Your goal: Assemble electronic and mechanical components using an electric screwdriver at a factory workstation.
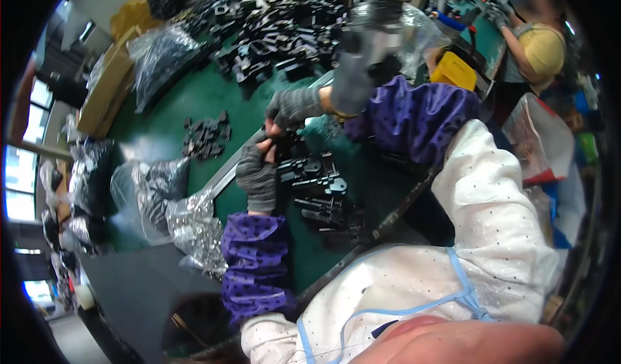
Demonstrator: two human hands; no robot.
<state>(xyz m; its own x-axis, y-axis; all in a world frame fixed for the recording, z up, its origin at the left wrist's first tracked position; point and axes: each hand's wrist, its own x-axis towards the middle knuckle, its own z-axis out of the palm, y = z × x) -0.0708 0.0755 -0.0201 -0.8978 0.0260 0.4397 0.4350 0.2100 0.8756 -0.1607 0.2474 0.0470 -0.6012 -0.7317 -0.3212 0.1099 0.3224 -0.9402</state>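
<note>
My left hand (pixel 257 173), in a grey fingerless glove, is closed with its fingertips pinched at a small dark part (pixel 264 138). My right hand (pixel 290 110), gloved alike, meets it from the upper right, its fingers also pressed together on that part. The fingers cover most of the piece, so its shape cannot be made out. Both hands are above a metal rail (pixel 226 173) that crosses the green table. Close by on the right lie several black and silver metal parts (pixel 320 176), with more dark parts (pixel 330 214) nearer me.
A large heap of black parts (pixel 278 28) spreads across the far table. Small black pieces (pixel 207 134) lie left of my hands. A clear bag of silver bits (pixel 197 228) sits near my left sleeve. A blurred grey tool-like object (pixel 369 60) hangs by my right wrist. Another person (pixel 540 50) works far right.
</note>
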